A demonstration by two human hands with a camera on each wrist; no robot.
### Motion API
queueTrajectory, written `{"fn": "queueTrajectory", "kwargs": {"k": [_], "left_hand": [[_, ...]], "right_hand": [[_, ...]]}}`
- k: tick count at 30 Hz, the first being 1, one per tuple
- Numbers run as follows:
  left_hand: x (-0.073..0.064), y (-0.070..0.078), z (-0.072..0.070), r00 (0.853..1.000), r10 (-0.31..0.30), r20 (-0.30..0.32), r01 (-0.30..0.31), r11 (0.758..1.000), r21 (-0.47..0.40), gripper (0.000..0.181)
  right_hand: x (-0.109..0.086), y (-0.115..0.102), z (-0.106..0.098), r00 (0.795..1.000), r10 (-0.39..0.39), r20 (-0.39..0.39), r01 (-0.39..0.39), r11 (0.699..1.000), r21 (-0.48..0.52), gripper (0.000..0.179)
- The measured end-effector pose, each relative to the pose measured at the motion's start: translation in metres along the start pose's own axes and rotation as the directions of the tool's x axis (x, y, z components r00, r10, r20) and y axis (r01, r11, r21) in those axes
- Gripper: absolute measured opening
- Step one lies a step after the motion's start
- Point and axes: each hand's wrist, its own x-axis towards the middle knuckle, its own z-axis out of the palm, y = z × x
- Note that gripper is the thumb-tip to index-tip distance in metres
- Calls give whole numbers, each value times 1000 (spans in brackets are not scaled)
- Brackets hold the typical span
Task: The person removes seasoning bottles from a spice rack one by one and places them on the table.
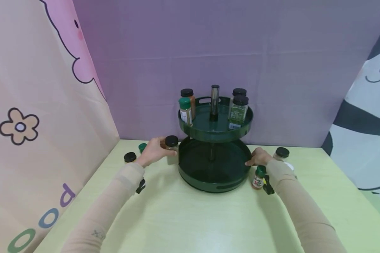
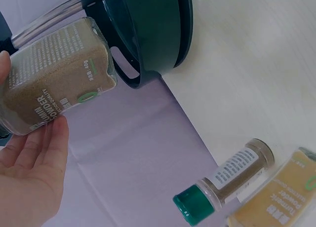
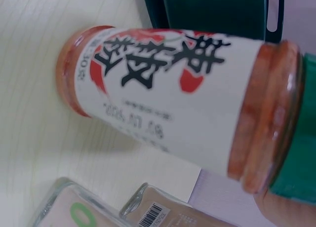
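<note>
Fingers and thumb of the left hand (image 1: 154,151) grip a black-lidded jar of cumin powder (image 1: 172,159), upright just beside the left edge of a dark green two-tier rack (image 1: 212,136). On the opposite side, fingers of the right hand (image 1: 259,156) touch the rim of the lower tray (image 1: 196,182); whether they grip it, I cannot tell.

The upper tier holds a green-capped jar (image 1: 186,114) in front of a black-lidded orange one (image 1: 192,103) at left, and two black-lidded jars (image 1: 239,114) at right.

On the pale worktop (image 1: 193,225), a green-capped brown spice jar (image 2: 237,172) and a turmeric jar (image 2: 276,197) stand near the left wrist. A green-capped red spice jar (image 1: 258,182) stands just right of the lower tray, with another black-lidded jar (image 1: 282,152) beyond the right wrist.
</note>
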Motion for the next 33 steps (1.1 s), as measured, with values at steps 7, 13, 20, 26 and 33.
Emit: {"fn": "queueTrajectory", "kwargs": {"k": [7, 13, 20, 26, 33], "left_hand": [[-1, -3, -3, 1000, 1, 13, -1, 999, -42, 35], [-2, -5, -6, 1000, 5, -4, -6, 999, -54, 36], [-3, -11, -11, 1000, 13, -24, -13, 1000, -16, 40], [-4, -16, -14, 999, -16, -34, 15, 1000, -16, 42], [-5, -19, -17, 998, -34, -45, 34, 999, -9, 38]], "right_hand": [[2, 3, 0, 1000, -6, -15, 6, 1000, -6, 59], [2, 3, 1, 1000, -9, -13, 9, 1000, -12, 60], [1, 1, 2, 1000, -17, -16, 17, 1000, -6, 60], [2, 3, 1, 1000, -7, -15, 6, 1000, -19, 61], [3, 4, 1, 1000, 8, -12, -8, 1000, -16, 62]]}}
